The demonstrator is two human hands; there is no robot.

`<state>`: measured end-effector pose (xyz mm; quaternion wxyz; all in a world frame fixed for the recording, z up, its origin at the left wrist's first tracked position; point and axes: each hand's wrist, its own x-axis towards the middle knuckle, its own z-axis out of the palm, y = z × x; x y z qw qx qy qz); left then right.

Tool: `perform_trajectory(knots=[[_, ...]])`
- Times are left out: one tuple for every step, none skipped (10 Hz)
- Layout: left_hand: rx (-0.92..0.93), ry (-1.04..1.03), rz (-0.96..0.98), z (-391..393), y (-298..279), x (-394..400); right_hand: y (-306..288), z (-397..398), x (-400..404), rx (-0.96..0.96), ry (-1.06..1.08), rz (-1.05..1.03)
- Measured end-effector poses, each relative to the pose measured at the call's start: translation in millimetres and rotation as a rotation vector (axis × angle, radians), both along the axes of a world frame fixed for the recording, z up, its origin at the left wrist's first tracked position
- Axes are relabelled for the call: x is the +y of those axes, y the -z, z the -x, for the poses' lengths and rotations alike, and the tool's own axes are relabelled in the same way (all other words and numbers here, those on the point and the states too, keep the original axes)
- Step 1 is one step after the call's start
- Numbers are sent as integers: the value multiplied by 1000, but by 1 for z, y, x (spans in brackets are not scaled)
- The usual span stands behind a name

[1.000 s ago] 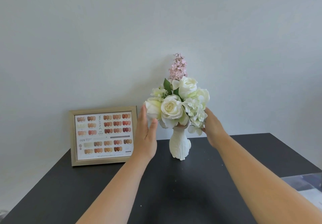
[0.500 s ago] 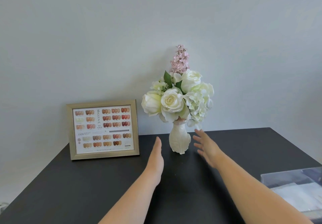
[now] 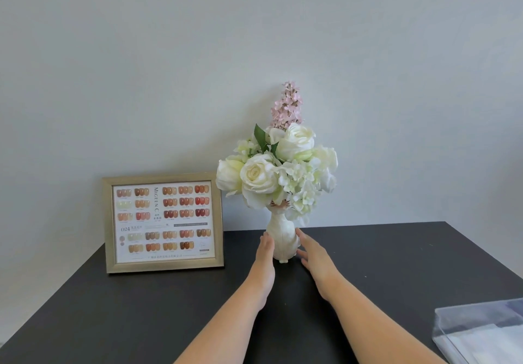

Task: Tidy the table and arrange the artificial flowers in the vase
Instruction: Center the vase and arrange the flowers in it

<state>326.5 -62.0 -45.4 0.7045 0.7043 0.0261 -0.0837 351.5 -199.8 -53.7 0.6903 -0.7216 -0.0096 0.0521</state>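
Head view, from my remote seat. The white vase (image 3: 282, 239) stands upright toward the back of the black table (image 3: 141, 307), close to the pale wall (image 3: 254, 38). It carries the artificial flowers (image 3: 278, 171): cream and white roses packed tight, a few green leaves, one pink spike (image 3: 286, 106) rising above the rest.

I see both bare hands flanking the lower body of the vase. The left hand (image 3: 264, 253) is flat and edge-on, fingers straight, its fingertips at the vase's left side; I cannot tell whether they touch or only sit just beside it. The right hand (image 3: 312, 253) is spread loosely, fingers extended, the uppermost fingertip at the vase's right flank. Neither hand wraps the vase; both are unclenched and hold nothing.

To the left of the vase a gold picture frame (image 3: 162, 223) with a nail-colour chart leans upright against the wall. At the lower right corner, a clear plastic box (image 3: 481, 332) lies on the table, well apart from the vase.
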Motion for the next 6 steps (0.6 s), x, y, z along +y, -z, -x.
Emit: perform_trajectory(knots=[[-31, 4, -42, -4, -2, -1, 3, -5, 2, 16, 17, 5], [-46, -3, -89, -7, -3, -2, 2, -9, 4, 19, 18, 3], [-78, 8, -165, -9, -2, -4, 0, -10, 5, 9, 27, -7], [-99, 16, -187, -11, 1, -3, -3, -4, 7, -6, 25, -4], [-70, 10, -140, -11, 5, 2, -1, -1, 6, -49, 6, 19], [-106, -52, -73, 1, 16, 10, 6, 10, 7, -122, 38, 59]])
